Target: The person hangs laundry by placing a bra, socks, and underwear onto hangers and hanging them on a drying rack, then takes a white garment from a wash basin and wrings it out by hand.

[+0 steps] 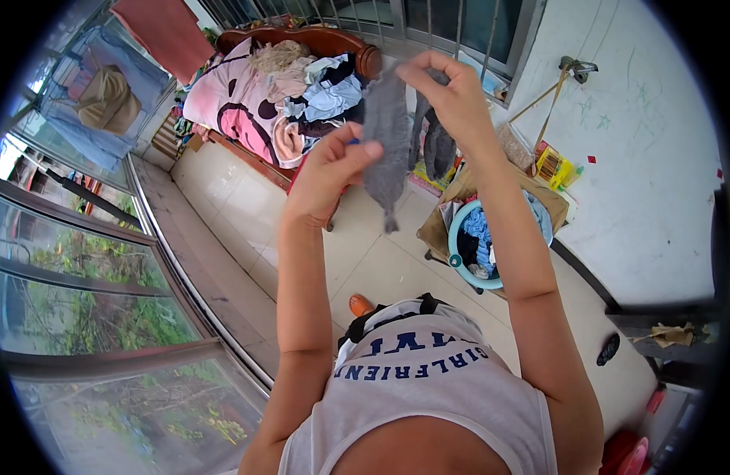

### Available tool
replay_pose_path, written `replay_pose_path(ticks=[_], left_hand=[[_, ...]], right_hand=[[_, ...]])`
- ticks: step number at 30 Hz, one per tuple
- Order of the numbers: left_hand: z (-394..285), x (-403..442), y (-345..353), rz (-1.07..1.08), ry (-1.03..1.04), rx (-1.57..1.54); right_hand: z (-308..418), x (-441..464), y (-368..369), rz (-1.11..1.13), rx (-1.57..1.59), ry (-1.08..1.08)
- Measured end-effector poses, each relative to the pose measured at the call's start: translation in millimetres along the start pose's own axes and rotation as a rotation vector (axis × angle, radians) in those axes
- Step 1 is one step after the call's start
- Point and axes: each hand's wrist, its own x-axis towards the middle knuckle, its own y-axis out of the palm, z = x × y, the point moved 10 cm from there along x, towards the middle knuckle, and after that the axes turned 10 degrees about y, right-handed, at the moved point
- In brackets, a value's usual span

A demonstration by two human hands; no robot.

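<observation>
Both of my hands are raised in front of me at a thin grey cloth garment (386, 134), long and narrow, hanging with a small knotted tip at its lower end. My right hand (450, 93) pinches its top edge between thumb and fingers. My left hand (329, 170) closes thumb against fingers at the garment's left side. Another dark grey strip of cloth (439, 150) dangles below my right hand; whether it belongs to the same garment, I cannot tell. Beneath my right forearm stands a teal-rimmed basket (455, 237) with blue and dark clothes (477, 233) inside.
A wooden bench (333, 38) holds a pink blanket (222, 99) and heaped clothes (329, 99). Clothes (109, 99) hang by the windows at left. A yellow package (553, 168) is beside the white wall. A black slipper (608, 348) lies on the tiled floor (381, 269).
</observation>
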Motion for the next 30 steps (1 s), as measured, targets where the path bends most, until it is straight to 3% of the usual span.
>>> replay_pose_path(ticks=[2,5,7,9,11,13,15,19,22,26,30], left_hand=[[5.9,-6.6,19.5,0.185,-0.037,0.096],[20.3,-16.2,18.8,0.275,-0.202,0.246],[25.6,-9.7,12.2,0.254,-0.176,0.269],[5.8,0.8,11.2,0.102,0.023,-0.284],[-3.5,5.4,11.8,0.100,0.056,-0.292],[-11.8,10.4,4.3,0.037,0.149,-0.267],[-16.2,10.1,7.6,0.032,0.184,-0.270],[-7.2,14.1,-13.3,-0.058,0.223,-0.012],[-7.3,10.7,-37.6,-0.122,0.178,0.040],[-19.5,6.3,-23.6,-0.131,0.171,-0.005],[-20.4,3.3,-22.1,-0.130,0.205,0.021]], right_hand=[[-6.7,5.1,-6.0,-0.019,0.001,0.021],[-18.3,8.7,-9.9,-0.029,0.084,0.096],[-23.1,7.4,-9.4,-0.022,-0.059,0.067],[-35.2,2.3,-5.7,0.041,-0.143,0.144],[-70.9,-11.5,10.9,0.260,-0.186,0.458],[-72.7,-21.7,19.3,0.292,-0.126,0.416],[-71.0,-41.1,41.5,0.507,-0.232,0.380],[-38.4,-43.9,37.8,0.408,-0.244,0.124],[-52.2,-33.3,20.0,0.348,-0.046,0.287],[-51.8,-33.1,27.2,0.351,0.063,0.256],[-67.0,-38.6,34.2,0.383,-0.052,0.353]])
